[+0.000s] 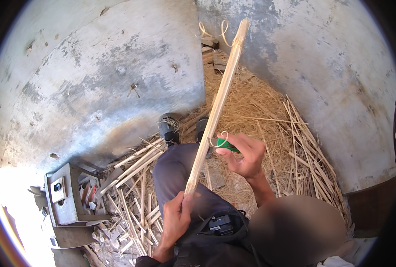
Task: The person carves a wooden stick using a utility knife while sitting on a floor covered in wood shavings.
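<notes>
Stained walls (131,53); your left hand (176,217) clasps a wooden strip (220,102); it slants forward-right, left of your right hand (246,156), fingers pinching a green tool (228,146).

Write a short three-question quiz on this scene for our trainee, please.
1. Which hand grips the lower end of the long, straight, pale wooden strip?
2. True or false: the bare right hand holds a small green object.
3. Which loose material is spread beyond the right hand? A, blue gravel; B, fine tan shavings; C, white sand.

Key: 1, the left hand; 2, true; 3, B.
</notes>
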{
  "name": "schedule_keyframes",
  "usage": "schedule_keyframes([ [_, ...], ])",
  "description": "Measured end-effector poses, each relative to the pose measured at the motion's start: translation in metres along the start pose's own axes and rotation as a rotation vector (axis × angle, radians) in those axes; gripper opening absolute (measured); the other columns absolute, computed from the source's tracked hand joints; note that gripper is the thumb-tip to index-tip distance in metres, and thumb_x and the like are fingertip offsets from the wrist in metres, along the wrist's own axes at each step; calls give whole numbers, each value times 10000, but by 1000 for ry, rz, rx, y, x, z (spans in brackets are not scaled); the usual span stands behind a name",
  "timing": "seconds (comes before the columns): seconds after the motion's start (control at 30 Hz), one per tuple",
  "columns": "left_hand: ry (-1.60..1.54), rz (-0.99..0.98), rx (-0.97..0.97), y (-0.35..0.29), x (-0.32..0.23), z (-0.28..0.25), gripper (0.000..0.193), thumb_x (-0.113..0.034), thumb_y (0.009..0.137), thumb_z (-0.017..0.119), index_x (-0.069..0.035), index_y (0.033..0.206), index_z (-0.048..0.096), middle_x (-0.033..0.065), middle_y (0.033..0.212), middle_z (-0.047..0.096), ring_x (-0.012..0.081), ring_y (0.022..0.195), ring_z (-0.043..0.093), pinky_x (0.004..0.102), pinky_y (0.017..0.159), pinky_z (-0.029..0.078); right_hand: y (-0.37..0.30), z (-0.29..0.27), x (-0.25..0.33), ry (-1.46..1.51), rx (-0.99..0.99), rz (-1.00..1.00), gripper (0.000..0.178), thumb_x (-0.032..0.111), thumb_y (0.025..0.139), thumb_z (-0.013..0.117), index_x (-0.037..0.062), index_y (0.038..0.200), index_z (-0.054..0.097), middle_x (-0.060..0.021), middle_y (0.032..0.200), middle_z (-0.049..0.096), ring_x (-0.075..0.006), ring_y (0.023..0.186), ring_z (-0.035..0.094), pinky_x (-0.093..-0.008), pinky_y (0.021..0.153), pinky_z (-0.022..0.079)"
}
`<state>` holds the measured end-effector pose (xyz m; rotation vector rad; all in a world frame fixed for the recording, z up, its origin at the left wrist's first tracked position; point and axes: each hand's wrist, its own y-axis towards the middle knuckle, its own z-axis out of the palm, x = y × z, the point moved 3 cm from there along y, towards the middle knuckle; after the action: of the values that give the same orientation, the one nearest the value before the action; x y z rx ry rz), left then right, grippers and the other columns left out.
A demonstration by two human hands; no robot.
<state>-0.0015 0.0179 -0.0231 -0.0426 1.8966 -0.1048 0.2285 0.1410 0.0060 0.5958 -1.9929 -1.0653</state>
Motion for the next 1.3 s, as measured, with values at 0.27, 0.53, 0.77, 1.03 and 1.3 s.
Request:
schedule_keyframes([
  [0.27,57,3,14,-9,4,-2,351,-226,1163,506,20,1099,748,-18,674,538,47,596,471,255,529,364,21,-7,-18,-8,21,106,293,317,913,859,69,1066,822,-65,815,773,-189,600,703,-306,522,505],
  [0.53,63,6,-25,-11,8,-7,355,-230,1164,508,21,1066,740,-2,665,545,63,590,486,265,542,380,37,-2,-22,-68,85,90,293,349,945,835,80,1061,827,-66,835,795,-181,622,729,-297,528,517],
  [0.77,63,2,-37,-12,11,-8,353,-230,1164,508,16,1070,743,4,665,553,67,597,500,265,549,389,45,3,-35,-44,21,86,321,390,962,813,84,1057,829,-59,834,793,-165,595,704,-306,512,494],
  [1.03,95,-24,-25,-17,17,-9,289,-192,1144,527,9,1095,729,53,649,585,110,567,542,310,533,429,65,3,-68,-179,67,135,331,425,979,783,116,1080,842,-35,795,781,-159,532,624,-309,489,435],
  [1.3,78,-40,-40,-16,20,-10,307,-197,1153,520,7,1070,734,23,649,564,81,570,508,286,527,394,74,14,-74,-167,7,38,234,299,980,785,108,1105,833,-23,708,730,-125,525,591,-305,492,391],
])
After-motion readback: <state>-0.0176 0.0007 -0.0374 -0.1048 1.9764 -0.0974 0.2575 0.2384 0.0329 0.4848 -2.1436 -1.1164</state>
